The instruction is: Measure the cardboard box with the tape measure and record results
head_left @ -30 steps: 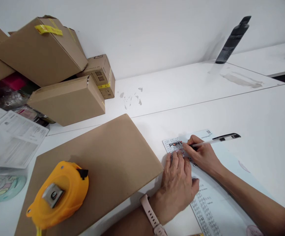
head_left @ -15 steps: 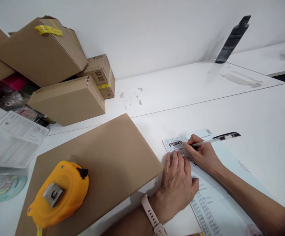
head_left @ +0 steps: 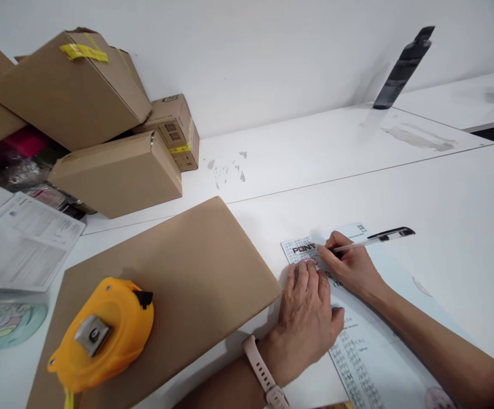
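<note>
Paper (head_left: 396,358), pale blue, thin and smooth, lies slantwise on the glossy white table (head_left: 298,187), printed with small dark characters and a bold PONY logo near its upper left corner; whether it is one sheet or several cannot be told. Matte brown cardboard (head_left: 213,261), flat and straight-edged, sits to its left, bearing a rounded orange tape measure (head_left: 114,329) with a metal clip and a black catch. The pen (head_left: 377,239) is slender, with a clear barrel and a black cap end.

The right hand (head_left: 351,264) rests on the paper with its wrist low, fingers curled and pinching the pen, whose rear slopes up to the right; the fingers hide its tip. The left hand (head_left: 309,321) lies palm down beside it, fingers extended and close together over the paper's left edge, grasping nothing, thumb set apart. A pale pink perforated wristband (head_left: 259,366) circles that wrist.

Counted up: two hands, one pen, one tape measure, one dark bottle (head_left: 402,71) upright near the wall (head_left: 272,62), and at least four cardboard boxes (head_left: 119,182) piled at the left.
</note>
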Action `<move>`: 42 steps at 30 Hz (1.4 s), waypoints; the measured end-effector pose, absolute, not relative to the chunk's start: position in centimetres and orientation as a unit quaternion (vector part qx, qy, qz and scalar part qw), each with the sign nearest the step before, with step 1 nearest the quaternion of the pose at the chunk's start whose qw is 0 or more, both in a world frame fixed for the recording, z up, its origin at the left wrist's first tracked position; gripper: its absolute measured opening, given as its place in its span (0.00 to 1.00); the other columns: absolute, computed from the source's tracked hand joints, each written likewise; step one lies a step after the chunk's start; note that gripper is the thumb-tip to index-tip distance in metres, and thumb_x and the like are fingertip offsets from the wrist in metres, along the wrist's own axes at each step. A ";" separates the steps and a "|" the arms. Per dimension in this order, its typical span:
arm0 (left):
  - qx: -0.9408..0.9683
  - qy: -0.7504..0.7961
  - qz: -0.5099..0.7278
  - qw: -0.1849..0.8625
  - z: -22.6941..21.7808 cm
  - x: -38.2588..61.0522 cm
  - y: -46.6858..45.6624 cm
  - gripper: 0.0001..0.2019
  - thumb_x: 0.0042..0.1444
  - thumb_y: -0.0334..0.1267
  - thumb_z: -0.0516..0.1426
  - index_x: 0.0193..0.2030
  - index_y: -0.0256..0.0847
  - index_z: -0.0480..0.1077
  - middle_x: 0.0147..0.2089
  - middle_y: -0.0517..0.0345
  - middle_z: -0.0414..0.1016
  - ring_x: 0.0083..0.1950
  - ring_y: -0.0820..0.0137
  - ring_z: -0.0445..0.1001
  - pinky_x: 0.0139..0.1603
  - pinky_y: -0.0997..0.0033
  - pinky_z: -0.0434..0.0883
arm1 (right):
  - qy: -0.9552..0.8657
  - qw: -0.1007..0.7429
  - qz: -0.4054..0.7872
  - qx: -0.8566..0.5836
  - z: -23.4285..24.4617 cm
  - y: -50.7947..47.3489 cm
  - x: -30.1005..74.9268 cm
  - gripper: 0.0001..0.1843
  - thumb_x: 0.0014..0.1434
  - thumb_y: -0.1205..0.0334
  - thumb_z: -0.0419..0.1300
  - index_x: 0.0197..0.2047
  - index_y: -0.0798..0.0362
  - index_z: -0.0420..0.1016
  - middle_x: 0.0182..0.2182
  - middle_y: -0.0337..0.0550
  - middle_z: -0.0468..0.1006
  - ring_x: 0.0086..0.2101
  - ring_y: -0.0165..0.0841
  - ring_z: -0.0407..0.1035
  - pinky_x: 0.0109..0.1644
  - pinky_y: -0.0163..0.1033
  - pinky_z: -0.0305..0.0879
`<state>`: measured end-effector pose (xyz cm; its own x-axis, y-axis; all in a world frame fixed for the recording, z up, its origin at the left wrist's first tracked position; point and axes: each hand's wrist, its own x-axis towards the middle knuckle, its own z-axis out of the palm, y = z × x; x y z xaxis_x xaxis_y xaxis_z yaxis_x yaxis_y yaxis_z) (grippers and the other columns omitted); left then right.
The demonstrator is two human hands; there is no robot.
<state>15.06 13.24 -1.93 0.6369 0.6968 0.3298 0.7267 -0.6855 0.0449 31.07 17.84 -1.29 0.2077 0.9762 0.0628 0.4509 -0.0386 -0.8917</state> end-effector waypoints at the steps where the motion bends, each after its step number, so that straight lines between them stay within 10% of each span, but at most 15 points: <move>1: -0.903 -0.394 -0.163 0.047 -1.9 15.0 13.2 0.30 0.66 0.51 0.54 0.63 0.26 0.67 0.67 0.36 0.71 0.68 0.52 0.68 0.69 0.52 0.64 | -0.546 0.423 0.311 -0.653 -1.4 17.8 31.1 0.15 0.57 0.56 0.62 0.25 0.48 0.61 0.17 0.30 0.59 0.20 0.28 0.52 0.23 0.36 0.51; 42: -0.905 -0.392 -0.157 0.040 -1.8 15.1 13.3 0.29 0.66 0.51 0.54 0.62 0.27 0.68 0.66 0.36 0.71 0.67 0.52 0.69 0.69 0.52 0.65 | -0.544 0.436 0.293 -0.655 -1.1 18.0 31.1 0.16 0.55 0.54 0.62 0.23 0.48 0.61 0.17 0.31 0.58 0.21 0.28 0.52 0.23 0.36 0.51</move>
